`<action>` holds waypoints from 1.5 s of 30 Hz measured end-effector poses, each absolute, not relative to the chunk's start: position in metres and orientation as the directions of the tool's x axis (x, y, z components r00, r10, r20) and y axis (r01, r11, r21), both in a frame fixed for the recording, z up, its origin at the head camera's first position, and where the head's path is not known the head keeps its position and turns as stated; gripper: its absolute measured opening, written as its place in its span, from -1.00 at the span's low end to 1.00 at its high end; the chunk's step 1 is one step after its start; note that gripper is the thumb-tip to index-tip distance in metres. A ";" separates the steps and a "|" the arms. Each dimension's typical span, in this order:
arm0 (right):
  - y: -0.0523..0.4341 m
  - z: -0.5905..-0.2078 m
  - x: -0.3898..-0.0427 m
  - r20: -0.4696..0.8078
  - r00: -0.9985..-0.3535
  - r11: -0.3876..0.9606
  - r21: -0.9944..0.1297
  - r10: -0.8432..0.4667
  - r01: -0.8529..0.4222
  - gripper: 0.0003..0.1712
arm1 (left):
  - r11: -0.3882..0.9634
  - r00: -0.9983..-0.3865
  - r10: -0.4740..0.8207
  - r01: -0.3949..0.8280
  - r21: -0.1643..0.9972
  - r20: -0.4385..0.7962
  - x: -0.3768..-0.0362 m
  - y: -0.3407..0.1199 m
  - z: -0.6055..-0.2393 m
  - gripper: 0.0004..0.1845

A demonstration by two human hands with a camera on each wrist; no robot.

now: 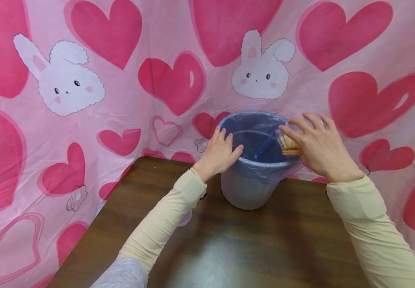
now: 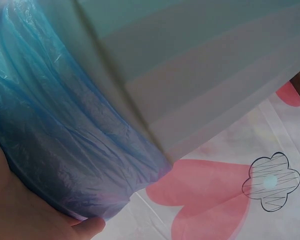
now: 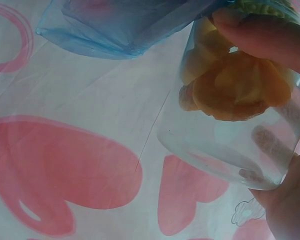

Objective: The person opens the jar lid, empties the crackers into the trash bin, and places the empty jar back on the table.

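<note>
A pale trash can (image 1: 248, 192), lined with a blue plastic bag (image 1: 261, 170), stands on the table. My left hand (image 1: 217, 157) rests on its left rim with the fingers spread and fairly straight; part of that hand also appears beside the bag in the left wrist view. My right hand (image 1: 319, 148) grips a clear plastic cup (image 3: 215, 155) by its sides, tilted at the right rim with its mouth toward the can. Inside the cup are orange-yellow, thin, soft-looking pieces (image 3: 235, 90) and something green (image 3: 265, 7), partly covered by the thumb.
The brown wooden table (image 1: 229, 252) spans the foreground. A round, pale translucent disc (image 1: 185, 219) lies partly hidden under the left forearm. Behind the can hangs a pink cloth (image 1: 218, 88) with hearts and rabbits.
</note>
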State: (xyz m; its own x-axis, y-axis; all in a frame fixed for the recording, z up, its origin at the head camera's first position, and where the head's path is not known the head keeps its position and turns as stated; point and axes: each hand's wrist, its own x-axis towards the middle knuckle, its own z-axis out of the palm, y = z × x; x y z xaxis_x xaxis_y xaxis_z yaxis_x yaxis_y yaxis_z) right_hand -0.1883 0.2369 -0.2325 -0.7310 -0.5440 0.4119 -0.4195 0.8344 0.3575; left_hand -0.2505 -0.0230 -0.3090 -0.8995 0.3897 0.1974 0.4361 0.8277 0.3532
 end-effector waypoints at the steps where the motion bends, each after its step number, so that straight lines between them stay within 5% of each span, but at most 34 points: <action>1: 0.237 -0.232 -0.188 0.412 -0.735 0.837 0.357 -0.539 -0.414 0.20 | 0.828 -0.900 0.390 0.436 0.353 0.196 -0.251 -0.023 -0.309 -0.22; 22: 0.241 -0.233 -0.190 0.470 -0.677 0.823 0.370 -0.566 -0.431 0.10 | 0.823 -0.896 0.390 0.443 0.355 0.212 -0.249 -0.022 -0.309 -0.23; 45: 0.238 -0.233 -0.189 0.438 -0.703 0.822 0.396 -0.561 -0.409 0.14 | 0.821 -0.896 0.393 0.443 0.361 0.206 -0.250 -0.023 -0.309 -0.23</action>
